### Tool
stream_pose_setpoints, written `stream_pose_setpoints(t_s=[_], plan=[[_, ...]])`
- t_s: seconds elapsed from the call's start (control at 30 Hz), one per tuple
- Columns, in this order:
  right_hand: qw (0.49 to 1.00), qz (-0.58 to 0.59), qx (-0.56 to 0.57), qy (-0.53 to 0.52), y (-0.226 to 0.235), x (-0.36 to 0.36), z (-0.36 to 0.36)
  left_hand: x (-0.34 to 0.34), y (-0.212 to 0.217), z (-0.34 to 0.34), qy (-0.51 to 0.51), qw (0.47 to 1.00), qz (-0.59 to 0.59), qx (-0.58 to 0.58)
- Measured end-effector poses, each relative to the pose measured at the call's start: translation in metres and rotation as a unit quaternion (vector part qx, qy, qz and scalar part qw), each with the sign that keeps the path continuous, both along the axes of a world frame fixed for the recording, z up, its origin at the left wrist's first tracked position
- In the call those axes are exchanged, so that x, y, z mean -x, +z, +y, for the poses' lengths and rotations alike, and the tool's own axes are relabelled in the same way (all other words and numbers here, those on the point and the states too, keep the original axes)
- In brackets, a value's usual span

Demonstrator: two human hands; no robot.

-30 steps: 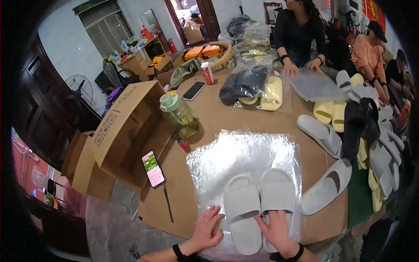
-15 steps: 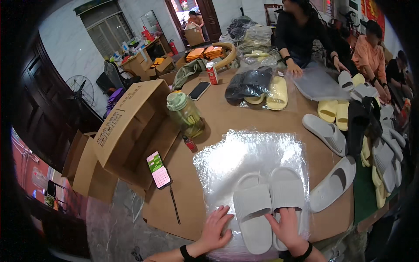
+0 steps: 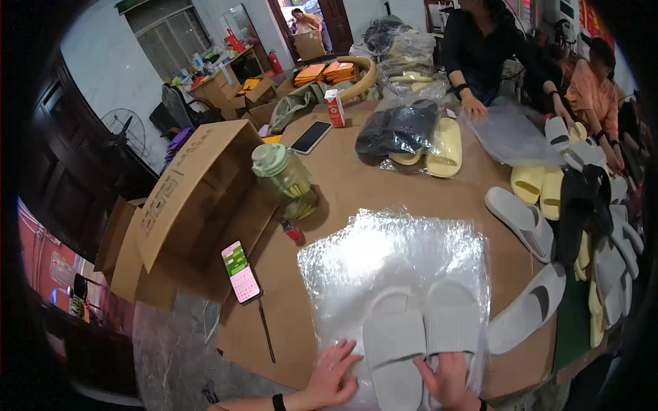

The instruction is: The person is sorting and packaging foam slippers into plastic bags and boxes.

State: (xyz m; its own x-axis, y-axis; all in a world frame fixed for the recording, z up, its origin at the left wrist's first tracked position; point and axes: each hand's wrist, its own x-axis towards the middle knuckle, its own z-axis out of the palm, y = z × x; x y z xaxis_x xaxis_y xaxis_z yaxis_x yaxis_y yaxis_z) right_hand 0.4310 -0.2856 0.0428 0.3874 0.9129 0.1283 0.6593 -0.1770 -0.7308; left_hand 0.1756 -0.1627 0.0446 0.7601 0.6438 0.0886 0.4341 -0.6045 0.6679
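Observation:
A pair of grey slide sandals (image 3: 421,335) lies side by side on a clear plastic bag (image 3: 391,257) spread over the brown cardboard-covered table (image 3: 384,192). My left hand (image 3: 332,373) rests flat with fingers spread on the bag's near left corner, beside the left sandal's heel. My right hand (image 3: 449,380) lies flat on the heel of the right sandal. Neither hand grips anything.
A green-lidded jar (image 3: 286,179), a lit phone (image 3: 240,271) and an open cardboard box (image 3: 195,198) stand at the left. Loose grey, yellow and black sandals (image 3: 548,212) pile up on the right. Two people sit across the table, one handling a plastic bag (image 3: 510,133).
The view has shifted slightly, so the sandals and both hands sit a little further right in the picture. Both hands stay pressed at the bag's near edge.

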Motion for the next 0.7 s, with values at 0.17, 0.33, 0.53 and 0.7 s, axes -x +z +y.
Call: stream_pose_setpoints(t_s=[0.17, 0.33, 0.53, 0.7], plan=[[0.972, -0.196, -0.032, 0.125, 0.002, -0.002, -0.012, 0.001, 0.008, 0.002, -0.001, 1.000, -0.008, 0.029], [0.953, -0.224, 0.072, 0.191, -0.005, -0.008, -0.015, 0.000, 0.007, 0.001, 0.008, 0.999, 0.006, 0.045], [0.991, -0.114, 0.036, 0.059, -0.017, 0.001, -0.004, 0.001, 0.005, 0.002, 0.000, 0.999, 0.028, 0.046], [1.000, -0.005, 0.023, 0.020, -0.005, 0.000, 0.003, -0.001, 0.010, 0.002, 0.007, 0.999, 0.020, 0.045]])
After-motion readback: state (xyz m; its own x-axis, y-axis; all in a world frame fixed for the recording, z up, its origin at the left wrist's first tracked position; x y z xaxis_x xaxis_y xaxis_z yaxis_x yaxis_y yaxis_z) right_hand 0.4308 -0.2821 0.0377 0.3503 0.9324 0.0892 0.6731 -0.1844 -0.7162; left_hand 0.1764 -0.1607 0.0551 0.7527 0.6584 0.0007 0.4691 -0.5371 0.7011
